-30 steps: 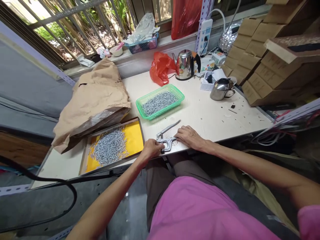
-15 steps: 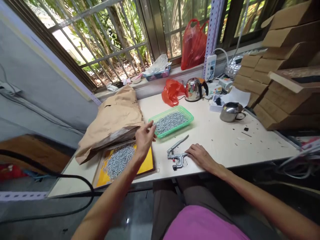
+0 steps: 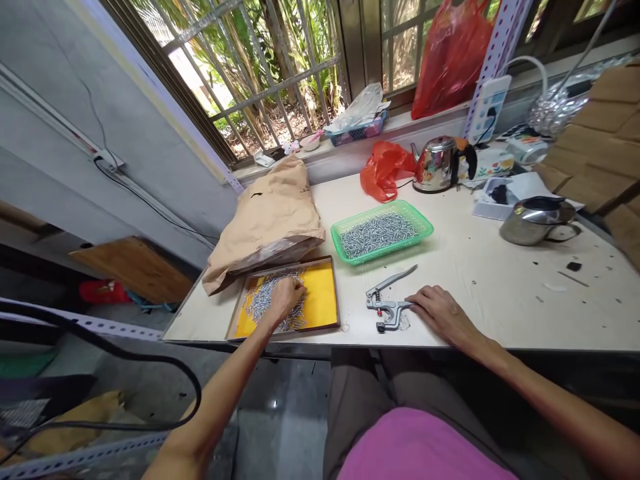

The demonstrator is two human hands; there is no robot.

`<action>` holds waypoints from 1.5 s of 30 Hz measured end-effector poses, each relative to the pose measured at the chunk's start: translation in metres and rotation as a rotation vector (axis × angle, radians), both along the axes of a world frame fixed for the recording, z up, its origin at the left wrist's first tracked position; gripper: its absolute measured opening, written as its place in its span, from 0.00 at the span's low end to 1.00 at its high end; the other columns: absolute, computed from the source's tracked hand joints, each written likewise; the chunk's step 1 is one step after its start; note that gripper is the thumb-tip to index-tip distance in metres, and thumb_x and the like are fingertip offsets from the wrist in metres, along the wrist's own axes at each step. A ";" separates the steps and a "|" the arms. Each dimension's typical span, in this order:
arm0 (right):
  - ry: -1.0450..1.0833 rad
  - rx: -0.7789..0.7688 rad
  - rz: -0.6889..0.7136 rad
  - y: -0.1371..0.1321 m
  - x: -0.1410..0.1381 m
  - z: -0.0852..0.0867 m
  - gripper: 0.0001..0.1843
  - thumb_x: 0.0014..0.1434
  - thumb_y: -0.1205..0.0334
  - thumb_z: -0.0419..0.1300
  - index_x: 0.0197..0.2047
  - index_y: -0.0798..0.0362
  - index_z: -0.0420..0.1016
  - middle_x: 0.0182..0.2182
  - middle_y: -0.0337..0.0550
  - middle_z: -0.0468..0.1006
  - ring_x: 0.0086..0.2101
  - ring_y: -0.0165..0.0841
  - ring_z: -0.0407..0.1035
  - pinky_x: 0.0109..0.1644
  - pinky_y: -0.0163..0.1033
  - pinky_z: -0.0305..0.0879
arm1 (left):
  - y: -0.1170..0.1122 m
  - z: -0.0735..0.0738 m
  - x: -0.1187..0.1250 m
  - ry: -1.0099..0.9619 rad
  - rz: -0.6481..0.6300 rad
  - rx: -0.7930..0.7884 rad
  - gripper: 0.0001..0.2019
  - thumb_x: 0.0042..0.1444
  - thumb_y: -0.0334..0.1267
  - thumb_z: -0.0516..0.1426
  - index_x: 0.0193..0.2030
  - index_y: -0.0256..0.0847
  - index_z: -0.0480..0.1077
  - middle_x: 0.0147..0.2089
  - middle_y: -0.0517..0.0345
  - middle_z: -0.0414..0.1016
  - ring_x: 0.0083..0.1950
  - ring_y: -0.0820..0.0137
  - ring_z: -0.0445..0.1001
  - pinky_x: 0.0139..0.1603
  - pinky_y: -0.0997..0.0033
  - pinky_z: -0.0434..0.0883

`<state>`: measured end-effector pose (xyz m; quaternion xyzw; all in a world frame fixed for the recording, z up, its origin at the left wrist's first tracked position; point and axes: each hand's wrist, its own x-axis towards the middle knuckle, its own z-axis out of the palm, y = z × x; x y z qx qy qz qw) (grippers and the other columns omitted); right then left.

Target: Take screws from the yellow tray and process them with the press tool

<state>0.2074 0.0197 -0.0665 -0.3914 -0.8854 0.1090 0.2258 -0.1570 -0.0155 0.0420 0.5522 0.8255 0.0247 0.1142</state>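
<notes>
1. Down on the left, the left hand is laid on a heap of small silver metal pieces inside a flat brown tray with a yellow bottom.
2. Its fingers are bent down into the heap, but it cannot be told whether the grip is closed on any pieces.
3. The tray is set at the near edge of the pale table. A big brown paper bag is laid just behind it, touching its far side.
4. The right hand is rested flat on the table, with its grip open and nothing held.
5. Its fingertips are touching the handle of a silver metal hand press tool, which is laid on the table between the two hands.
6. A green plastic basket, filled with more of the silver pieces, is seen just behind the tool.
7. Further back, a crumpled red plastic bag and a shiny steel kettle are set side by side near the window.
8. A round steel pot with a handle is set well apart from them, far to the right.
</notes>
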 end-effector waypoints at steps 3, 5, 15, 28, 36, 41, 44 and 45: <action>-0.009 0.005 -0.001 -0.001 0.000 0.000 0.18 0.68 0.56 0.46 0.45 0.53 0.76 0.36 0.51 0.73 0.38 0.41 0.65 0.42 0.45 0.61 | 0.000 -0.014 0.000 0.100 -0.027 -0.018 0.07 0.50 0.36 0.57 0.30 0.37 0.76 0.34 0.47 0.77 0.41 0.61 0.74 0.37 0.72 0.62; -0.016 0.015 -0.004 -0.001 0.000 0.001 0.18 0.68 0.56 0.46 0.45 0.53 0.75 0.36 0.51 0.73 0.38 0.41 0.65 0.43 0.45 0.61 | 0.001 -0.020 0.001 0.100 -0.027 0.002 0.07 0.50 0.34 0.56 0.31 0.35 0.76 0.38 0.44 0.77 0.44 0.60 0.74 0.39 0.71 0.63; -0.003 0.062 -0.007 -0.001 0.001 -0.002 0.18 0.68 0.55 0.47 0.45 0.54 0.76 0.36 0.49 0.72 0.37 0.39 0.62 0.43 0.42 0.59 | -0.006 -0.013 -0.005 -0.219 0.031 0.106 0.11 0.56 0.39 0.52 0.34 0.35 0.73 0.28 0.56 0.74 0.29 0.69 0.73 0.28 0.75 0.65; -0.068 0.033 -0.073 0.000 -0.003 0.010 0.11 0.65 0.62 0.55 0.45 0.53 0.77 0.37 0.47 0.72 0.39 0.37 0.61 0.44 0.39 0.56 | 0.001 -0.047 0.125 0.107 -0.476 -0.057 0.13 0.64 0.32 0.46 0.40 0.36 0.72 0.43 0.47 0.72 0.43 0.64 0.72 0.41 0.68 0.65; -0.098 0.058 -0.091 0.002 -0.004 0.010 0.10 0.65 0.61 0.56 0.45 0.52 0.77 0.37 0.47 0.73 0.39 0.37 0.61 0.43 0.39 0.55 | -0.008 -0.054 0.118 0.144 -0.518 -0.001 0.13 0.61 0.26 0.46 0.38 0.36 0.72 0.44 0.45 0.71 0.46 0.62 0.70 0.43 0.67 0.65; -0.084 0.049 -0.077 0.003 -0.004 0.012 0.10 0.65 0.62 0.55 0.45 0.51 0.77 0.36 0.46 0.72 0.38 0.36 0.61 0.42 0.39 0.54 | -0.007 -0.049 0.127 -0.524 -0.109 -0.015 0.06 0.57 0.35 0.55 0.33 0.36 0.72 0.29 0.54 0.73 0.26 0.73 0.69 0.28 0.73 0.65; -0.084 0.049 -0.088 0.003 -0.004 0.012 0.10 0.65 0.62 0.56 0.44 0.51 0.78 0.35 0.45 0.72 0.37 0.37 0.60 0.41 0.39 0.53 | -0.006 -0.048 0.133 -0.973 0.162 -0.108 0.11 0.51 0.42 0.60 0.29 0.35 0.70 0.20 0.62 0.67 0.15 0.80 0.58 0.17 0.78 0.55; -0.088 0.051 -0.092 0.003 -0.004 0.012 0.09 0.65 0.62 0.56 0.44 0.50 0.78 0.35 0.45 0.72 0.37 0.37 0.60 0.41 0.40 0.52 | -0.006 -0.049 0.135 -1.064 0.204 -0.121 0.13 0.48 0.44 0.63 0.28 0.35 0.70 0.18 0.64 0.65 0.14 0.81 0.55 0.16 0.79 0.51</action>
